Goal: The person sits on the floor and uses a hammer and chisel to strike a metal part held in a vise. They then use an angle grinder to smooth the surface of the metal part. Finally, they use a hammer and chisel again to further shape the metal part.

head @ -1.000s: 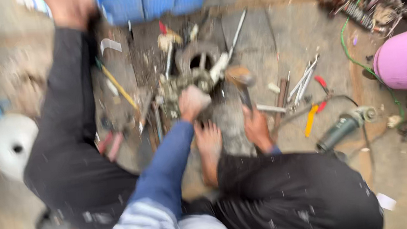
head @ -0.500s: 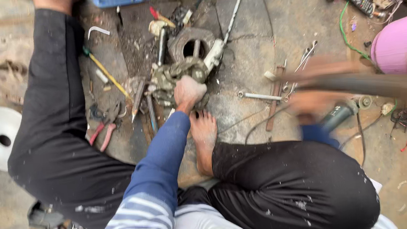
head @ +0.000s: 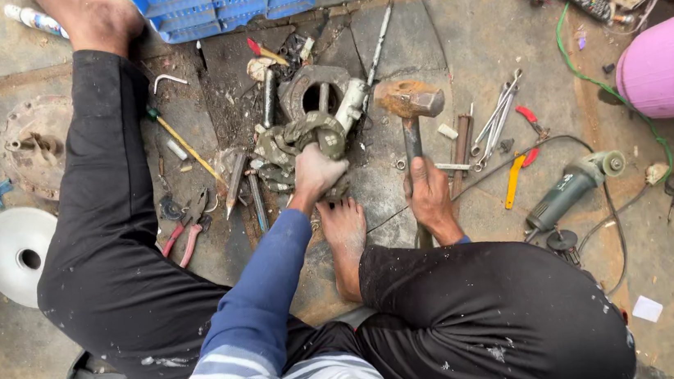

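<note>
Concrete floor: left hand (head: 315,171) grasps half-hidden metal part (head: 299,139); right hand (head: 430,197) grips hammer (head: 410,116).

hammer (head: 409,102) lies right of the metal part (head: 303,139), crate (head: 220,1) behind both.

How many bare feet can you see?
2. One bare foot lies in the middle, just below the left hand on the metal part. The other foot is at the top left, beside the blue crate. None seems hidden.
</note>
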